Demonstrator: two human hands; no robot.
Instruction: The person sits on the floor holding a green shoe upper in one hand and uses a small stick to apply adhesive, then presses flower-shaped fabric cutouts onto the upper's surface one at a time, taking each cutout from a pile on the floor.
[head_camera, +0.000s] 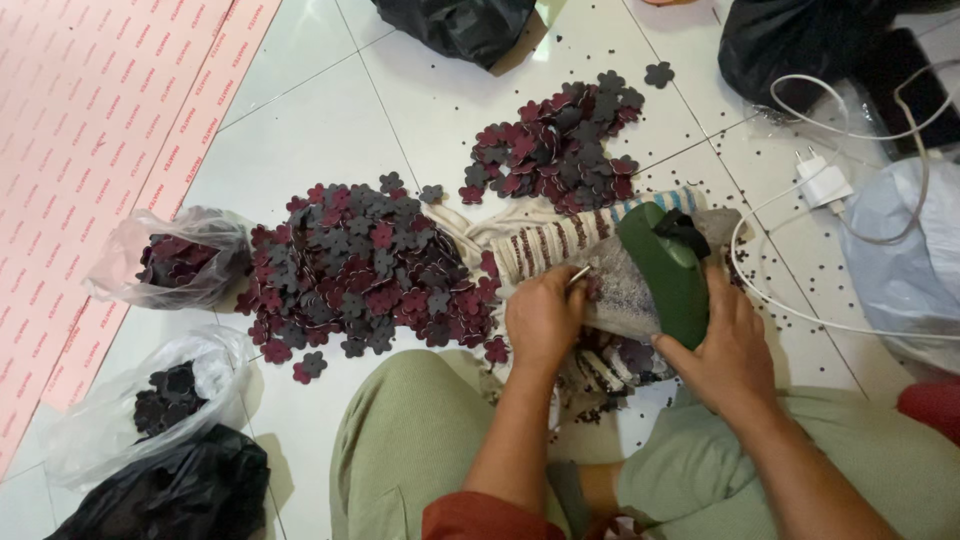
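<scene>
White floor tiles carry heaps of maroon and grey flower-shaped cutouts and scattered dark specks. On a striped cloth, the right hand grips a green punch tool, while the left hand pinches a thin metal piece.

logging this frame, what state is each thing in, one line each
left hand: closed on a thin metal tool
right hand: gripping the green sandal
large flower pile: loose on the floor
clear bag: open, part filled
white charger: lying unplugged
</scene>
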